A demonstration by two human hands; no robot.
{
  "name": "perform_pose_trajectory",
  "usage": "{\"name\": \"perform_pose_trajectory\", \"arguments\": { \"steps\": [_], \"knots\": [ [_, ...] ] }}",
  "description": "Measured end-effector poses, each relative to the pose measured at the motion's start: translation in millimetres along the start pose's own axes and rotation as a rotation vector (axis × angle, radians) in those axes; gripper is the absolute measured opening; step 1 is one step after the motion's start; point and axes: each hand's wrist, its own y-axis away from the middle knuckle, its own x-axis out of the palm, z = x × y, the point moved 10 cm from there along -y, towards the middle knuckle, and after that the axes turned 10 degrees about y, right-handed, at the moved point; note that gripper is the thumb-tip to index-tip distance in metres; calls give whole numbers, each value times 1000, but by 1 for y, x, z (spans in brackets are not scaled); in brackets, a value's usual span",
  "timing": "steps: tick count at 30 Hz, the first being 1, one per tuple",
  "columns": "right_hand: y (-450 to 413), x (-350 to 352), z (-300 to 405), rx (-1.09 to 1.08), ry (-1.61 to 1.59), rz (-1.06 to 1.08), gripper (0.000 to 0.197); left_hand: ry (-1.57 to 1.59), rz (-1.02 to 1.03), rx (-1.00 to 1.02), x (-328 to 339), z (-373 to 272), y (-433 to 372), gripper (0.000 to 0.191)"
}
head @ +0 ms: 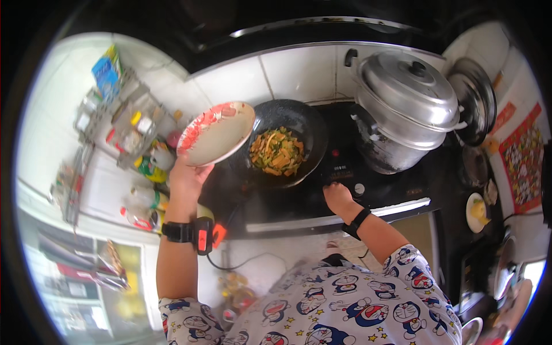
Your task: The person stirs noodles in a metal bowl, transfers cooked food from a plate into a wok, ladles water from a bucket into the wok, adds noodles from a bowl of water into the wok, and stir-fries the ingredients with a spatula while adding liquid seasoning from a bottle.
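My left hand [188,179] grips the rim of a white ceramic bowl [217,136] with a red floral pattern. The bowl is tilted, its inside facing me, at the left side of a dark wok [308,129]. Cooked food in strips with green pieces [278,151] lies in the bottom of the wok. At the front of the black cooktop [297,198], my right hand [340,197] has its fingers curled down against the control panel. Whatever is under those fingers is hidden. Just right of it is a round pale control knob [359,189].
A lidded aluminium steamer pot [401,108] stands right of the wok. Wall racks [138,125] with jars and bottles line the left. Pot lids [472,101] lean at the right, beyond a small plate [473,224] with yellow food. A range hood [319,21] overhangs the back.
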Motion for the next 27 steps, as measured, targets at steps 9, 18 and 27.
{"name": "perform_pose_trajectory", "arguments": {
  "steps": [9, 18, 27],
  "knots": [
    [-12, 7, -5, -96, 38, 43, 15, 424, -194, 335, -102, -26, 133, 46],
    [-5, -8, -6, -60, 80, 144, 30, 642, -647, 507, -239, 21, 248, 42],
    [-8, -12, 0, -153, 99, 49, 32, 719, -882, 467, -297, 83, 331, 40]
  ]
}}
